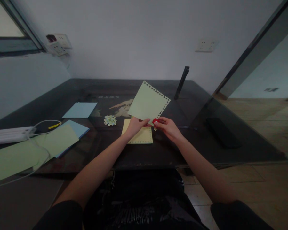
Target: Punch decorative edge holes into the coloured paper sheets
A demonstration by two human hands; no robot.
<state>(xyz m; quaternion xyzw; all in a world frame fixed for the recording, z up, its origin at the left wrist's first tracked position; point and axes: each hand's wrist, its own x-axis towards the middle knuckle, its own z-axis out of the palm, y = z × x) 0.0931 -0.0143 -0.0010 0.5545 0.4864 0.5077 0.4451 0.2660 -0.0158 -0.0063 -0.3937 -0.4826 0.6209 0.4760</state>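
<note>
My left hand (135,125) pinches the lower corner of a pale green paper sheet (147,102) and holds it up above the table. Small punched holes run along two of the sheet's edges. My right hand (167,126) grips a small red hole punch (156,121) set against the sheet's lower edge. Under both hands a yellow sheet (139,134) with punched edges lies flat on the dark glass table (158,150). A little heap of punched paper bits (110,120) sits to the left of it.
Blue sheets (80,109) and green sheets (55,139) lie on the table's left side. A white power strip (9,134) with a white cable (46,122) is at the far left edge. A dark upright stand (181,82) is at the back. Wooden floor lies right.
</note>
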